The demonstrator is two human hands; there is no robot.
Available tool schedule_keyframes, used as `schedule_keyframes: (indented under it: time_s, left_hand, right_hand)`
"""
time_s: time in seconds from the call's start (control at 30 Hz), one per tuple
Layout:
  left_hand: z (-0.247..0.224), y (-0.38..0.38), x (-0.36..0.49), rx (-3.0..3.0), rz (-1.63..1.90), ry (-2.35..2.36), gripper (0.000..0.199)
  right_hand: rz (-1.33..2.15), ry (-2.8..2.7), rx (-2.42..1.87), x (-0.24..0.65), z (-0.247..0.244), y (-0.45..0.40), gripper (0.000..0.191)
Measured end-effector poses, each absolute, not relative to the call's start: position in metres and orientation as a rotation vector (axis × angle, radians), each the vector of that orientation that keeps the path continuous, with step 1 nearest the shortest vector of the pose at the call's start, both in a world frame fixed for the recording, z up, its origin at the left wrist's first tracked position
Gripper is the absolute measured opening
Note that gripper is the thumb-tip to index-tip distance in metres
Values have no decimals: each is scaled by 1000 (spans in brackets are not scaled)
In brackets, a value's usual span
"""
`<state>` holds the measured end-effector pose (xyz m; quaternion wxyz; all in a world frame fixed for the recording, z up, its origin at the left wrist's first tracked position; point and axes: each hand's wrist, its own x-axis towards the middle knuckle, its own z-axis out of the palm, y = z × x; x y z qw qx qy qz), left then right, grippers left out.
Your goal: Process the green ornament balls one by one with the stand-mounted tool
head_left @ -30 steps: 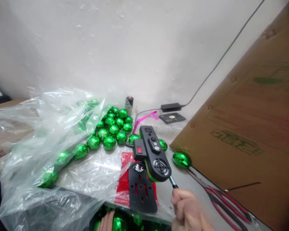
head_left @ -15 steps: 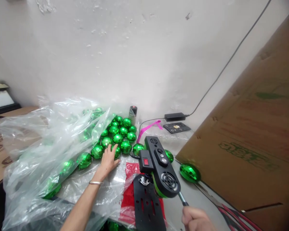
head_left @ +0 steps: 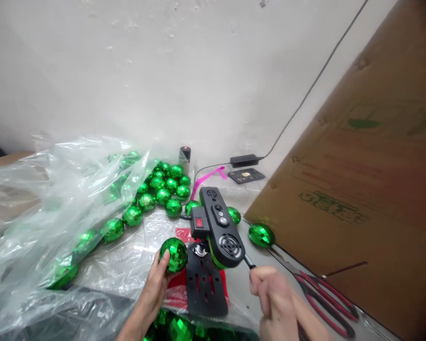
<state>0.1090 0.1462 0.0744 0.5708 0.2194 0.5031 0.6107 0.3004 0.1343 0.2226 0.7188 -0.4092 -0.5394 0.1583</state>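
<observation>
- Green faceted ball [head_left: 176,253]: clamped in your left hand [head_left: 154,285], just left of the slotted plate [head_left: 206,294] below the black device [head_left: 220,227].
- Metal rod [head_left: 249,261]: your right hand [head_left: 277,294] is closed around its dark end.
- Red-and-black scissors [head_left: 306,280] lie to your right, beside the cardboard [head_left: 341,175].

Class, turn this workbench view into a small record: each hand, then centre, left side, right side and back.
Left hand: holds a green mirrored ball
Right hand: grips a slim metal-shafted tool
Centre: black device, red switch
Left side: clear plastic sheet, partly covering more green balls
Right side: scissors beside printed cardboard
Back: pink ribbon, black power adapter
</observation>
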Motion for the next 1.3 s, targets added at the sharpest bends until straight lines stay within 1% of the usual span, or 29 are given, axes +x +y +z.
schedule_keyframes:
  time_s: [0.13,0.23,0.33,0.5,0.67,0.9,0.97,1.13,1.3]
  left_hand:
    - [70,139,128,347,1426,1107,86]
    - [63,138,130,344,1401,1132,84]
    - [58,136,131,570,1373,1274,83]
    - [47,134,140,1013,1325,1503,93]
    - [43,130,154,1264,1192,1609,87]
    - [47,137,168,1436,1146,1612,80]
    - [44,142,171,1433,1149,1599,81]
    - [34,150,175,1385,1175,1613,93]
    - [34,151,176,1408,1199,1626,87]
  right_hand:
    - [354,-1255,-855,305,221,137,55]
    - [348,-1275,-832,304,220,135,53]
    - [347,-1298,-813,304,219,135,52]
    - [308,-1332,-774,307,217,135,48]
    - [301,-1349,-761,307,214,135,45]
    - [307,-1376,-782,310,214,133,42]
    - [293,-1376,-785,309,214,133,41]
    - [275,-1363,-773,306,207,131,41]
    - [205,-1276,-745,299,190,131,45]
